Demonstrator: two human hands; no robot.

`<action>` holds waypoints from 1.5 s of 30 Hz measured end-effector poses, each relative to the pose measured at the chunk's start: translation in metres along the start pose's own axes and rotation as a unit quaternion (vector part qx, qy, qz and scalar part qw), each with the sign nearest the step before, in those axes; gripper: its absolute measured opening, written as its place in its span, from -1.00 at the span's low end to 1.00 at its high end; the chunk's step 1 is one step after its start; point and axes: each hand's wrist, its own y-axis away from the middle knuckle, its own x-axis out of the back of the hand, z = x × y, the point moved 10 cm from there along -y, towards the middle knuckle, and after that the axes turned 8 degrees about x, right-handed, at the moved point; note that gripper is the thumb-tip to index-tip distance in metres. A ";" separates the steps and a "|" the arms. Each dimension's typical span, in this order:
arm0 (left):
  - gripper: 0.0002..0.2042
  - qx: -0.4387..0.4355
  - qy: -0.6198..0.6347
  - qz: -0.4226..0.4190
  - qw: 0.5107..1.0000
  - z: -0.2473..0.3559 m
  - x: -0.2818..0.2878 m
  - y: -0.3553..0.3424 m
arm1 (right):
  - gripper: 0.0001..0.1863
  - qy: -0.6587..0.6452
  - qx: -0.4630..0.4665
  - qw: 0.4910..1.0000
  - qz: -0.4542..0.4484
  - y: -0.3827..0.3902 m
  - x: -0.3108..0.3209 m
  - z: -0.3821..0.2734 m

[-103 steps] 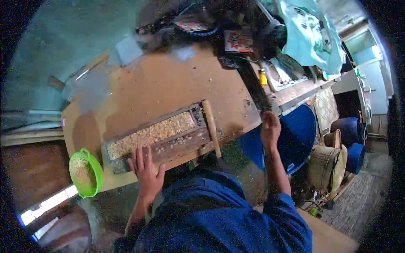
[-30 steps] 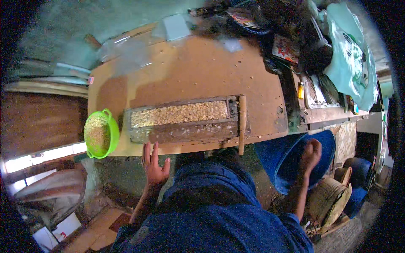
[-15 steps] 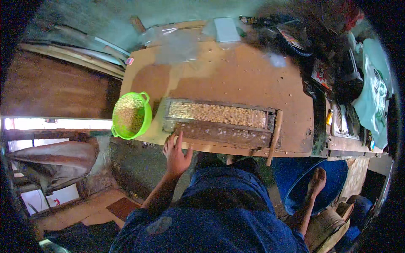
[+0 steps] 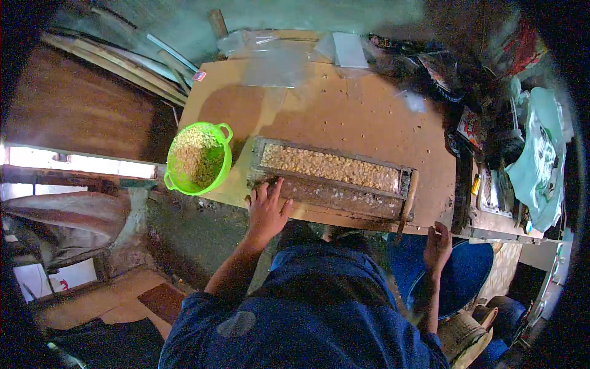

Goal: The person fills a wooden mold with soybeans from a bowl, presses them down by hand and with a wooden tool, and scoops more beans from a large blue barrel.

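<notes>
A long, narrow wooden frame (image 4: 335, 200) lies near the table's front edge, its far channel filled with pale bean-like pieces (image 4: 332, 167). The fingers of my left hand (image 4: 265, 212) are spread, their tips at the near left part of this frame; nothing is held in them. Across the frame's right end lies a wooden stick (image 4: 408, 200), its lower end jutting past the table edge. My right hand (image 4: 437, 249) is just off the table edge, right of the stick and apart from it. Its fingers are loosely bent, with nothing visible in them.
A bright green colander (image 4: 226, 161) with more pale pieces stands at the table's left. Plastic sheets (image 4: 279, 67) lie at the back of the brown table (image 4: 369, 104), with scattered bits. Clutter and a pale green bag (image 4: 538, 160) fill the right side; a blue barrel (image 4: 470, 273) stands below.
My right hand has risen from over the blue barrel to the table edge near the stick. My left hand has moved in onto the frame's near side. The whole view has tilted slightly.
</notes>
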 end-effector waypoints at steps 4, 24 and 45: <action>-0.46 -0.017 0.013 -0.002 1.000 -0.003 0.004 -0.006 | -0.78 0.019 0.040 0.999 -0.003 0.005 -0.010 -0.030; -0.31 0.032 0.267 0.032 0.963 -0.052 0.008 -0.058 | -0.76 -0.290 -0.058 0.955 -0.030 -0.018 -0.115 -0.060; -0.41 0.103 0.336 -0.016 0.936 -0.070 -0.005 -0.063 | -0.78 -0.223 -0.121 0.967 -0.017 -0.018 -0.124 -0.054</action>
